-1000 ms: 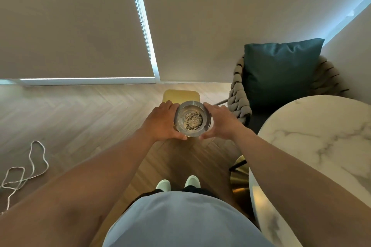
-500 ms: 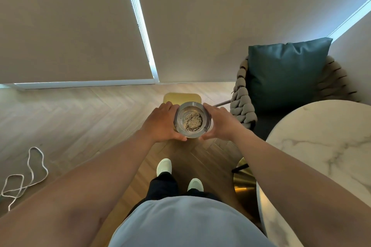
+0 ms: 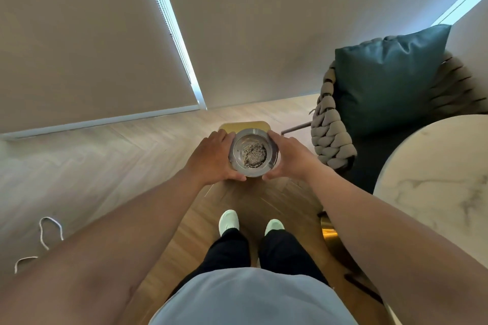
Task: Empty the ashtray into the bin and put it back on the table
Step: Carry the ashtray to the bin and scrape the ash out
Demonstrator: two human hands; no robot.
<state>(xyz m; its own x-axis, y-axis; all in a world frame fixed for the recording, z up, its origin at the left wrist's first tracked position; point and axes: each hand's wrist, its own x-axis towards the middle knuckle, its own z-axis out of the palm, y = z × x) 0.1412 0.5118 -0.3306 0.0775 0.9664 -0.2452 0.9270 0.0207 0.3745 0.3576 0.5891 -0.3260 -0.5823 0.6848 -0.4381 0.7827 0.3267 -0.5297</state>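
Note:
I hold a round glass ashtray (image 3: 253,152) level in front of me, a heap of grey ash lying in its bowl. My left hand (image 3: 211,158) grips its left side and my right hand (image 3: 286,158) grips its right side. Right behind and below the ashtray, a gold-coloured bin (image 3: 244,125) stands on the wooden floor, mostly hidden by the ashtray and my hands. The round white marble table (image 3: 433,187) is at my right.
A woven grey armchair (image 3: 330,137) with a teal cushion (image 3: 385,79) stands to the right of the bin, beside the table. A white cable (image 3: 45,235) lies on the floor at the left. Closed blinds fill the wall ahead. My feet (image 3: 250,223) stand close to the bin.
I have stepped forward with my feet and the view has tilted. The ashtray stays level in both hands, now over the near edge of the bin.

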